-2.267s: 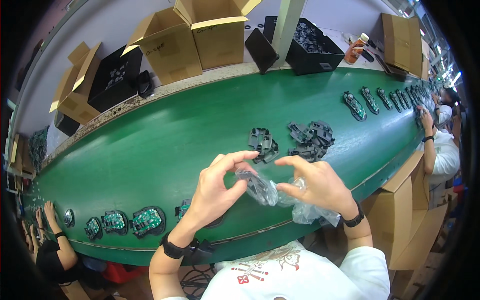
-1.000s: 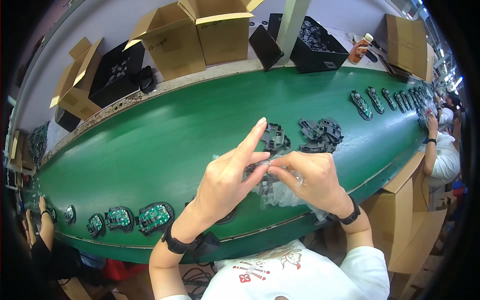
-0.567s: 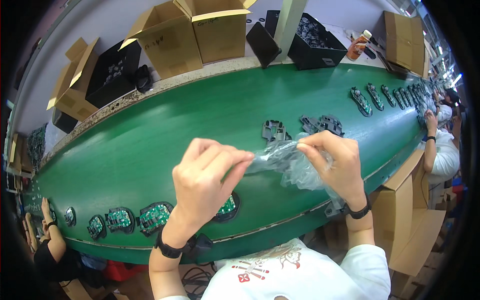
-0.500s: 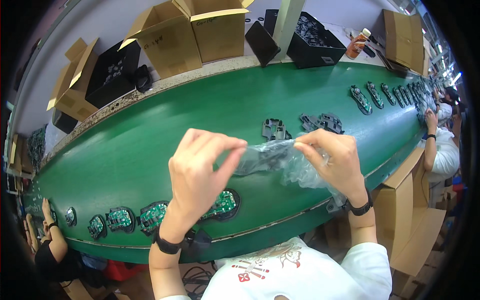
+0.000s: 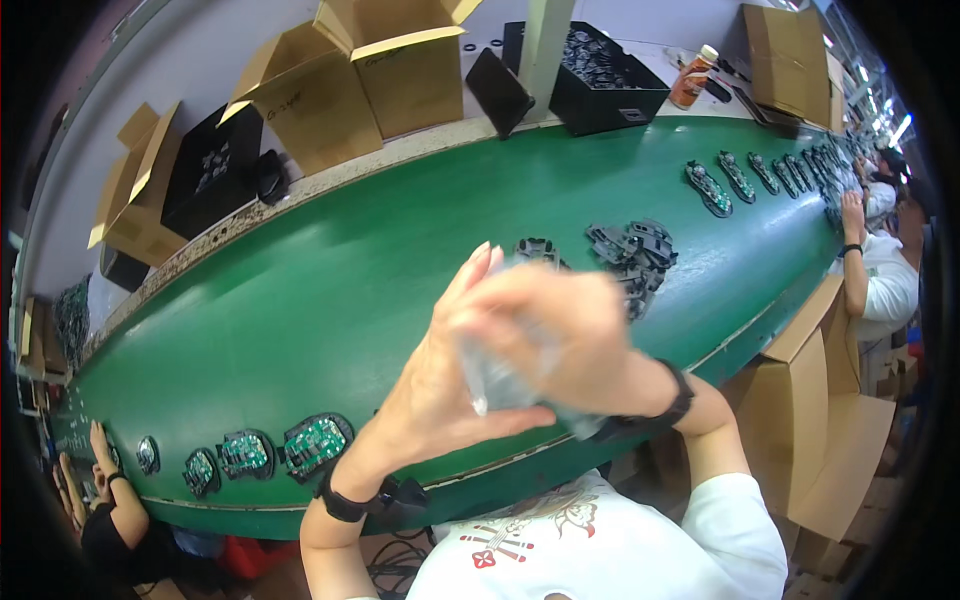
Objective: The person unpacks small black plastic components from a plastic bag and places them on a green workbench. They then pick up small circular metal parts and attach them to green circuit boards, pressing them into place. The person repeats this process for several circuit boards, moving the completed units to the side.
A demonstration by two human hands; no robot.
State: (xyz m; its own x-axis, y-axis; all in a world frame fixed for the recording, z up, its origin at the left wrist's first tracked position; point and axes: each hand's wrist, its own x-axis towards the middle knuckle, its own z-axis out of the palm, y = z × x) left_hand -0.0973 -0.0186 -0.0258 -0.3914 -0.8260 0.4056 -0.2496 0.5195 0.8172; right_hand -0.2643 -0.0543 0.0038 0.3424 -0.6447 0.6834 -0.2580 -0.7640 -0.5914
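A crumpled clear plastic bag (image 5: 484, 375) is bunched between my two hands above the near part of the green belt. My left hand (image 5: 432, 385) cups it from the left, its thumb reaching out below. Over it, partly covering the bag and smeared by motion, my right hand (image 5: 572, 318) closes round the plastic. Just beyond the hands lie dark grey plastic housing parts: one piece (image 5: 540, 248) half hidden behind my fingers, and a small heap (image 5: 632, 255) to the right.
Circuit board assemblies (image 5: 316, 442) line the belt's near edge at left; more (image 5: 708, 188) stand in a row at far right. Cardboard boxes (image 5: 408, 90), a black bin (image 5: 606, 85) and a bottle (image 5: 694, 78) border the far side. A co-worker's hand (image 5: 851, 215) is at right, another's (image 5: 100, 445) at left.
My hands have come together from holding the bag stretched between them, and the bag is now crumpled. The heap of housing parts shows more fully.
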